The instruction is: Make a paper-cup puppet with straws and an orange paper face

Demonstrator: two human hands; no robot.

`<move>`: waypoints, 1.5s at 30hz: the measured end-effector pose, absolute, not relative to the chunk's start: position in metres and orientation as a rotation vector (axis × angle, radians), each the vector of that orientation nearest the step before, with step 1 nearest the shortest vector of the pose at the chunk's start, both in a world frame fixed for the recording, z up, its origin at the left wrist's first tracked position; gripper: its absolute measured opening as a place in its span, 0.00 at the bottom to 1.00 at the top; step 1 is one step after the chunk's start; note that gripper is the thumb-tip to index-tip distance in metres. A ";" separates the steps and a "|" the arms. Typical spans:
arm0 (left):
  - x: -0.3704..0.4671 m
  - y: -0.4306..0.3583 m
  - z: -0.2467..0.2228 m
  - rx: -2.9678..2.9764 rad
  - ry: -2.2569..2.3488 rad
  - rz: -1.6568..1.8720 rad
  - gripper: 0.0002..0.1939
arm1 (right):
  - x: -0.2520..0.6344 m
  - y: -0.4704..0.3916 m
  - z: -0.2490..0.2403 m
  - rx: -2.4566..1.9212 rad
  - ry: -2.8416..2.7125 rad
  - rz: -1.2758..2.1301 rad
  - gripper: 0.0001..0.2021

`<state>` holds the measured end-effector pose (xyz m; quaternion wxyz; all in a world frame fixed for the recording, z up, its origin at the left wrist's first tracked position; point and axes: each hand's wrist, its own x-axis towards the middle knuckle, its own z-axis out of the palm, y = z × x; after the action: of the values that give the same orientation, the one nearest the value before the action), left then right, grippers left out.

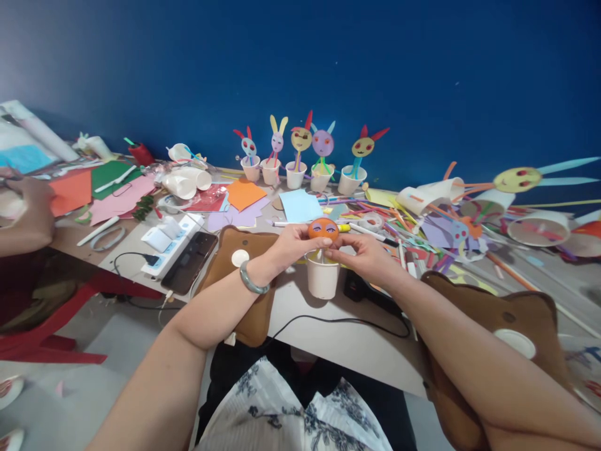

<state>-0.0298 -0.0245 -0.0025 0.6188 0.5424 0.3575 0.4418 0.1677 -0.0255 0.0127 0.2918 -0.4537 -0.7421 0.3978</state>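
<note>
An orange paper face (323, 228) with drawn eyes is held just above a white paper cup (323, 280) that stands upright near the table's front edge. My left hand (295, 245) pinches the face at its left side, the thumb lying across its lower edge. On the other side, my right hand (361, 252) has thumb and fingertips together at the stem below the face, by the cup's rim. Exactly what those right fingertips grip is too small to tell. Something yellow shows inside the cup's rim.
Several finished cup figures (301, 141) line the blue wall. A power strip (174, 243) and phone (188, 263) lie left; a black cable (338, 320) crosses the front. Brown cushions (244, 294), coloured paper (300, 205) and tipped cups surround the hands. Another person's arm (32, 213) is far left.
</note>
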 end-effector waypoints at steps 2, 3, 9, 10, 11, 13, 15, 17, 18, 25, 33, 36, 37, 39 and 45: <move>-0.029 -0.025 -0.002 1.221 0.834 1.018 0.23 | 0.167 -0.025 0.013 -1.198 -1.980 1.072 0.21; -0.029 -0.025 -0.002 1.208 0.833 1.019 0.23 | 0.167 -0.026 0.014 -1.193 -1.979 1.076 0.21; -0.029 -0.024 -0.002 1.202 0.810 1.023 0.22 | 0.166 -0.027 0.014 -1.222 -1.967 1.045 0.20; -0.029 -0.024 -0.002 1.221 0.803 1.011 0.23 | 0.166 -0.027 0.013 -1.228 -1.964 1.038 0.20; -0.030 -0.023 -0.001 1.241 0.795 0.999 0.23 | 0.167 -0.027 0.013 -1.230 -1.963 1.035 0.19; -0.031 -0.023 0.000 1.266 0.781 0.978 0.24 | 0.168 -0.026 0.012 -1.235 -1.963 1.034 0.18; -0.032 -0.024 0.002 1.263 0.775 0.973 0.23 | 0.168 -0.025 0.011 -1.239 -1.960 1.034 0.17; -0.033 -0.025 0.004 1.255 0.777 0.984 0.22 | 0.168 -0.024 0.011 -1.236 -1.954 1.038 0.17; -0.033 -0.025 0.005 1.252 0.780 0.994 0.22 | 0.168 -0.024 0.012 -1.233 -1.951 1.040 0.16; -0.028 -0.026 0.002 1.175 0.838 1.051 0.22 | 0.167 -0.026 0.012 -1.223 -1.960 1.029 0.17; -0.031 -0.024 0.001 1.265 0.793 1.032 0.23 | 0.167 -0.025 0.012 -1.218 -1.992 1.033 0.19; -0.030 -0.024 0.000 1.253 0.805 1.055 0.24 | 0.167 -0.025 0.012 -1.211 -2.000 1.054 0.21; -0.030 -0.024 -0.001 1.239 0.811 1.062 0.24 | 0.166 -0.025 0.012 -1.212 -1.995 1.058 0.21; -0.029 -0.025 -0.002 1.203 0.830 1.072 0.23 | 0.166 -0.025 0.011 -1.215 -1.985 1.067 0.20; -0.027 -0.025 -0.002 1.157 0.860 1.078 0.22 | 0.167 -0.025 0.011 -1.214 -1.979 1.054 0.18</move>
<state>-0.0273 -0.0246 -0.0018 0.6218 0.5033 0.3741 0.4692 0.1670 -0.0251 0.0110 0.2914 -0.4556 -0.7425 0.3953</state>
